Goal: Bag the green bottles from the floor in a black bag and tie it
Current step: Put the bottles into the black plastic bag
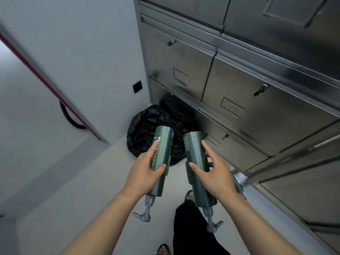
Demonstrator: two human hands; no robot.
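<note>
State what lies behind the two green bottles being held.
A crumpled black bag sits on the floor in the corner, beside the steel cabinet. The left bottle and right bottle cover its near side, so whether it holds anything cannot be seen.

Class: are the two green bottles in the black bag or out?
Out. The left hand grips the left bottle, the right hand the right bottle, short of the black bag.

Our left hand (145,173) holds the left bottle (162,144), our right hand (215,173) the right bottle (194,144), side by side, pumps (142,216) nearest us. Beyond them the bag (141,129) sits on the floor (82,181), wall (82,52) to its left, cabinets (239,89) to its right.
</note>
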